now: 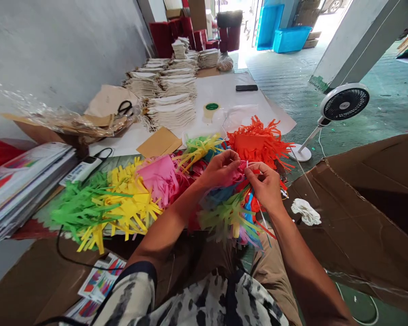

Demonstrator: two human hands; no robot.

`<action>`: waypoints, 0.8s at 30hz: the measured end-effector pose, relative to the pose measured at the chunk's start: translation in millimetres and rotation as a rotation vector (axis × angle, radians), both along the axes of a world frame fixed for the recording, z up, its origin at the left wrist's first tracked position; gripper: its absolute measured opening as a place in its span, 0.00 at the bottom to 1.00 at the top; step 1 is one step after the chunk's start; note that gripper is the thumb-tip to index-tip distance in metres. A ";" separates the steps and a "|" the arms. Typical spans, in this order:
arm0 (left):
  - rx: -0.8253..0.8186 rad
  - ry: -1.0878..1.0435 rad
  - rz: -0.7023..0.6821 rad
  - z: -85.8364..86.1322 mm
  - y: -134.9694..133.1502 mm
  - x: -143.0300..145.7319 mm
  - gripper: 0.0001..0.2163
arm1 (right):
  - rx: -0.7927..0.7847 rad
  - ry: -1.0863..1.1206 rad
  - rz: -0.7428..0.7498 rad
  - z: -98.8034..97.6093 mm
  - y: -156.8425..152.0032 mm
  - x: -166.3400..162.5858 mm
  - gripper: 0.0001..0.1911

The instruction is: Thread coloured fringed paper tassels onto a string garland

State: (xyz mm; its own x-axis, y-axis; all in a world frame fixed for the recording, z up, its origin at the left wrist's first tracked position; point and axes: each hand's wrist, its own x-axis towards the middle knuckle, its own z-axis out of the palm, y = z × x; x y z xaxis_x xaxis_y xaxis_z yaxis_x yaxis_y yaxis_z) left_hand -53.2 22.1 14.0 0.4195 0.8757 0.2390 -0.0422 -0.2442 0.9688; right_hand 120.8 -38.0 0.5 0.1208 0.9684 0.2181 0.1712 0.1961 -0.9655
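Observation:
My left hand point(222, 168) is closed in a pinch at the top of a fringed paper garland point(229, 213), by its pink part. Close on its right, my right hand point(265, 183) pinches a thin white string point(247, 164) between thumb and fingertips. Green, yellow, blue and pink strips hang below both hands, over my lap. Beyond the hands lies a heap of orange fringed paper point(258, 141). Left of them are pink fringed paper point(161, 176), yellow fringed paper point(132, 199) and green fringed paper point(85, 206). My fingers hide exactly where the string meets the paper.
Stacked white bundles point(172, 111) stand along the wall beside a tape roll point(211, 111), black scissors point(125, 107) and a phone point(246, 88). A white fan point(345, 104) and a large cardboard box point(360, 199) are on my right. Printed sheets point(23, 181) pile up at left.

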 end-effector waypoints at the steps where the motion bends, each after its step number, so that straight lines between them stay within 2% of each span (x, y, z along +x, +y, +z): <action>1: 0.020 0.013 0.027 -0.9 -0.1 0.9 0.23 | 0.009 -0.016 0.002 0.4 -0.4 0.4 0.19; 5: 0.110 0.083 0.102 -3.0 -1.8 1.6 0.21 | 0.016 -0.076 0.032 0.8 -0.5 2.3 0.13; 14: 0.421 0.316 0.151 -6.3 -4.0 -1.0 0.09 | -0.162 -0.006 0.066 -3.1 3.0 4.2 0.11; 20: 0.496 0.409 0.105 -7.1 -6.4 -3.6 0.09 | -0.125 0.001 0.060 -7.7 4.9 7.2 0.11; 24: 0.431 0.374 0.019 -6.1 -9.4 -7.0 0.12 | -0.111 -0.019 0.069 -11.8 5.5 9.6 0.12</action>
State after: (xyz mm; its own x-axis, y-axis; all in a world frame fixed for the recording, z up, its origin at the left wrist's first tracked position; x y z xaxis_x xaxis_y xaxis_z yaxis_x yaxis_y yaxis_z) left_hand -60.2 12.7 7.9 0.5290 0.7405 0.4144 0.2930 -0.6177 0.7298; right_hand 130.5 -32.5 -11.3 0.0502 0.9926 0.1108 0.1791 0.1002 -0.9787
